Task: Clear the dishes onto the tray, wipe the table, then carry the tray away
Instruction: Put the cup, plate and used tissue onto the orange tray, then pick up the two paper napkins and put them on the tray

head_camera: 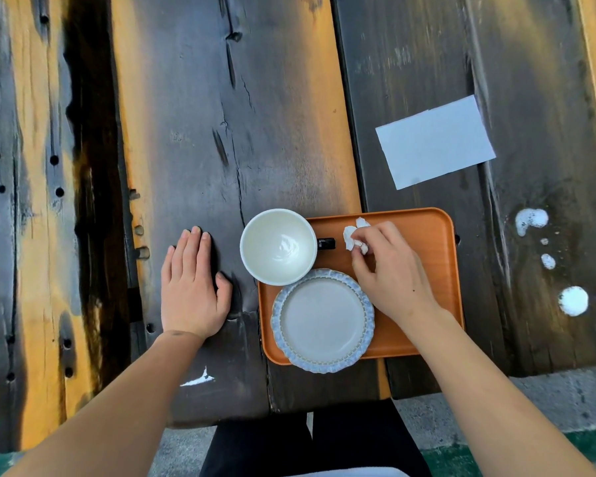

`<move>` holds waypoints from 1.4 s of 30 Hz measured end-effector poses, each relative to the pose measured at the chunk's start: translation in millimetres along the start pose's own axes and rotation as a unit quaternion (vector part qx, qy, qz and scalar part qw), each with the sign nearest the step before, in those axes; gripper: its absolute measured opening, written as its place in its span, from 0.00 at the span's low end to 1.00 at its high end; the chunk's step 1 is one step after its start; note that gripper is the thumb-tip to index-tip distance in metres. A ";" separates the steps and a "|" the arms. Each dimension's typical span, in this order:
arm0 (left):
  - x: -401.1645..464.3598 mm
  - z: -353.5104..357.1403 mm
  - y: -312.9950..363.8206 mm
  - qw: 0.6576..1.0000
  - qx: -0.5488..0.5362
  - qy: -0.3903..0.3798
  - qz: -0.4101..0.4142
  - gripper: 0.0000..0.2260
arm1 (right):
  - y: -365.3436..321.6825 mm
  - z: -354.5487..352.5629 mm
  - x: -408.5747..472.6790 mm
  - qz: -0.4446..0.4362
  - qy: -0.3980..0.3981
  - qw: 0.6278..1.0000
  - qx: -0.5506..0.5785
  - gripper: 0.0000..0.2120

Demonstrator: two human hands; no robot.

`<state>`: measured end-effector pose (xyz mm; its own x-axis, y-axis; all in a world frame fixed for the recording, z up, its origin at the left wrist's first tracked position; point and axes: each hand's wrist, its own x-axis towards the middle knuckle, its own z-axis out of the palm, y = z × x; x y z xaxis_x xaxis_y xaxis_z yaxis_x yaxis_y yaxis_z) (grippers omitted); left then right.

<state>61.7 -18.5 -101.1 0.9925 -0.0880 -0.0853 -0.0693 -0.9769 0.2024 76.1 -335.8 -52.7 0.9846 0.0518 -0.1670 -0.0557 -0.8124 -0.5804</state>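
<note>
From your head camera, your left hand (191,287) lies flat on the dark wooden table (193,125), fingers straight and close together, thumb spread to the side, holding nothing, just left of the orange tray (437,235). The tray sits near the table's front edge, its front left corner close to that edge. A white cup (278,246) stands upright and empty at the tray's far left corner, overhanging the tray's left rim, its dark handle (326,243) pointing right across the tray. A blue-rimmed plate (323,320) rests at the tray's front left, its scalloped rim reaching over the tray's front edge and lying just beside the cup. Your right hand (391,273) hovers over the middle of the tray, fingertips curled and pinching a crumpled white napkin (353,237) near the tray's far edge, just right of the cup's handle. Beyond the tray's far right corner a white card (435,142) lies flat on the table. White foamy spots (573,300) sit on the table to the right of the tray, well apart from it.
</note>
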 end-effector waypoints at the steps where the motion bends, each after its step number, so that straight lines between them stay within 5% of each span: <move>1: -0.4 0.2 -0.1 1.000 0.000 -0.003 0.000 0.30 | -0.6 -1.7 -2.4 0.008 -0.004 1.000 -0.002 0.10; 7: -2.5 -12.2 15.5 0.996 -0.056 -0.037 -0.064 0.28 | -5.5 -20.1 -36.7 0.135 -0.043 0.990 0.002 0.17; 15: -88.2 -38.8 31.1 0.974 -0.126 -0.126 -0.141 0.23 | 10.7 -22.7 -162.2 0.302 -0.026 0.948 0.099 0.15; 22: -171.9 -45.0 67.3 0.955 -0.137 -0.191 -0.183 0.13 | 33.6 -42.9 -258.2 0.318 0.017 0.941 0.117 0.09; 31: -208.4 -38.6 206.1 0.939 -0.226 -0.233 -0.117 0.07 | 147.3 -73.0 -388.2 0.472 -0.020 0.855 0.215 0.04; 35: -222.1 -19.8 263.7 0.925 -0.205 -0.295 -0.125 0.05 | 184.1 -89.4 -449.8 0.510 -0.001 0.832 0.219 0.06; 42: -240.9 -0.9 340.5 0.908 -0.151 -0.384 -0.072 0.08 | 215.8 -94.7 -510.4 0.546 -0.090 0.808 0.203 0.11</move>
<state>-200.9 -329.7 -10.7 0.6171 -0.1865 -0.7645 0.2025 -0.9012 0.3833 -422.8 -592.6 -17.2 0.2737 -0.4534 -0.8482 -0.9604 -0.1759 -0.2159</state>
